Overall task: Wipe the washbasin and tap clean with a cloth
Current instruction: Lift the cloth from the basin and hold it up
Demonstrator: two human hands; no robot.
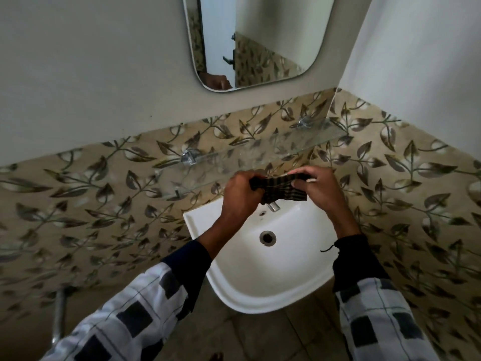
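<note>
I have the cloth point(279, 190) stretched between both hands, just above the tap point(273, 206). My left hand point(240, 194) is curled round one bunched end, to the left of the tap. My right hand point(316, 187) pinches the other end between fingers and thumb, to the tap's right. The cloth hangs down in front of the tap and hides most of it; only the spout tip shows beneath the lower edge. The washbasin point(260, 290) lies below the tap and nothing touches it, so I judge the wiping has yet to start.

The risks, as I see them:

- The glass shelf point(260, 155) sits just behind and above the tap. If I lift my knuckles while working the cloth round the tap, I could knock its front edge.
- A loose corner could drag across the bowl and towards the drain point(267, 238) below the tap.
- My cuffs hang over the rim below the tap and may get wet.
</note>
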